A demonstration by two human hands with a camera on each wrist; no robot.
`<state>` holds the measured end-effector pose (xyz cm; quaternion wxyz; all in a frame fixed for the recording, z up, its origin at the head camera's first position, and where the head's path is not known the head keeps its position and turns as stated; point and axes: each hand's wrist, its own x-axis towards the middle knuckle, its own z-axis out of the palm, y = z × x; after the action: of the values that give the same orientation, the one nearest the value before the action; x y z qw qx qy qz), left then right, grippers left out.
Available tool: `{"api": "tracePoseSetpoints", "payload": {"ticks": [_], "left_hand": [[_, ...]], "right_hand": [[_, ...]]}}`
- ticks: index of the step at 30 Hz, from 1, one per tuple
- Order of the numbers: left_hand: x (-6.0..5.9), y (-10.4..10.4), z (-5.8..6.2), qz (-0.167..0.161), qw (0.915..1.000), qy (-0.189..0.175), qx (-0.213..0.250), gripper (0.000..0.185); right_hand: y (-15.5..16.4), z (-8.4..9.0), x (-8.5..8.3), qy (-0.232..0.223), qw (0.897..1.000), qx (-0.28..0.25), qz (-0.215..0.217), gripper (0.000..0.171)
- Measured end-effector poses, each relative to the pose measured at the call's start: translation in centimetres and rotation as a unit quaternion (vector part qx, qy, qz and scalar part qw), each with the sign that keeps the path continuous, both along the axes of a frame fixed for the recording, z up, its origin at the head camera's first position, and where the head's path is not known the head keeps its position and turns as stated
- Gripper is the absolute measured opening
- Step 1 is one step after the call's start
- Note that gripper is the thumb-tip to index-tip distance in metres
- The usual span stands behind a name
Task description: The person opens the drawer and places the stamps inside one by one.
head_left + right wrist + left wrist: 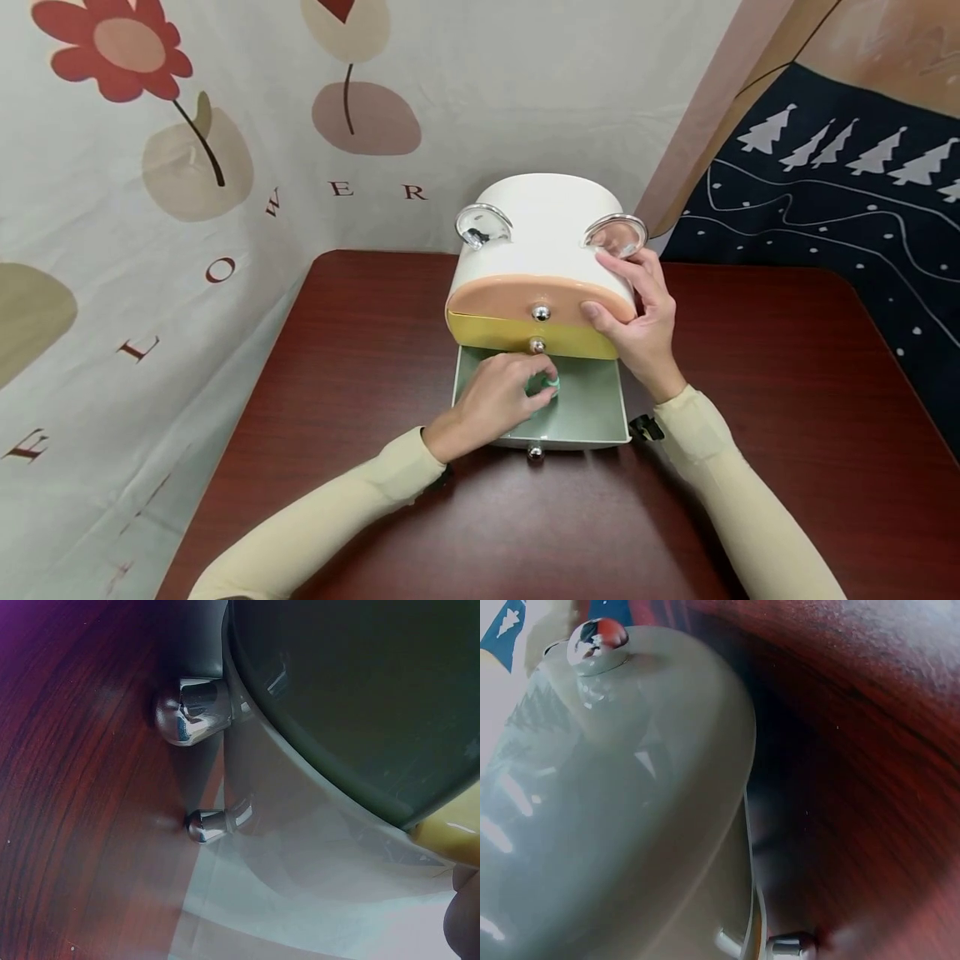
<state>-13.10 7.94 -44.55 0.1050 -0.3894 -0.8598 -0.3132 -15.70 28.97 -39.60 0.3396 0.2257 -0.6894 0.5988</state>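
Note:
A small white drawer cabinet (542, 225) stands on the table, with silver ear-like discs on top. Its bottom drawer, pale green (588, 404), is pulled out; the orange drawer (517, 298) and yellow drawer (495, 332) above sit in the body. My left hand (501, 390) reaches into the green drawer with curled fingers, pinching a small green thing (553, 384) mostly hidden by the fingers; its kind cannot be made out. My right hand (643, 321) grips the cabinet's right side, thumb on the orange front. In the left wrist view, the green drawer's front (652, 742) fills much of the picture.
Dark red-brown wooden table (345, 358) lies under the cabinet. Silver feet (196, 712) hold the cabinet up. Behind hangs a white cloth (247, 142) with flowers and letters; at the right is a dark blue cloth (832, 208) with white trees.

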Motion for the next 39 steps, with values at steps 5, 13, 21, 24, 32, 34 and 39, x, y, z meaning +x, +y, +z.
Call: {"api": "tracePoseSetpoints", "payload": {"ticks": [5,13,21,24,32,34,39], "left_hand": [[-0.2,0.6,-0.1,0.012,0.9989,-0.022,-0.039,0.014],[-0.5,0.9,-0.4,0.018,0.9966,-0.017,-0.078,0.013],[-0.7,1.0,-0.4,0.013,0.9962,-0.013,-0.085,0.017],[-0.7,0.9,-0.3,0.019,0.9963,-0.009,-0.084,0.014],[-0.5,0.4,-0.1,0.021,0.9966,-0.009,-0.079,0.015],[-0.2,0.2,0.0,0.023,0.997,-0.004,-0.074,0.016],[0.9,-0.4,0.4,0.037,0.9989,0.011,-0.027,0.019]], "right_hand": [[0.4,-1.2,-0.7,-0.003,1.0,0.004,-0.009,0.078],[1.4,-2.9,-2.0,-0.001,1.0,0.003,-0.009,0.081],[1.6,-3.1,-2.1,0.001,1.0,0.005,-0.014,0.08],[1.6,-3.0,-2.1,-0.001,1.0,0.009,-0.014,0.079],[1.5,-2.9,-2.1,-0.002,1.0,0.012,-0.012,0.078],[1.6,-2.9,-2.1,-0.004,1.0,0.011,-0.01,0.078],[1.7,-3.0,-2.1,-0.005,1.0,0.007,-0.01,0.076]]}}
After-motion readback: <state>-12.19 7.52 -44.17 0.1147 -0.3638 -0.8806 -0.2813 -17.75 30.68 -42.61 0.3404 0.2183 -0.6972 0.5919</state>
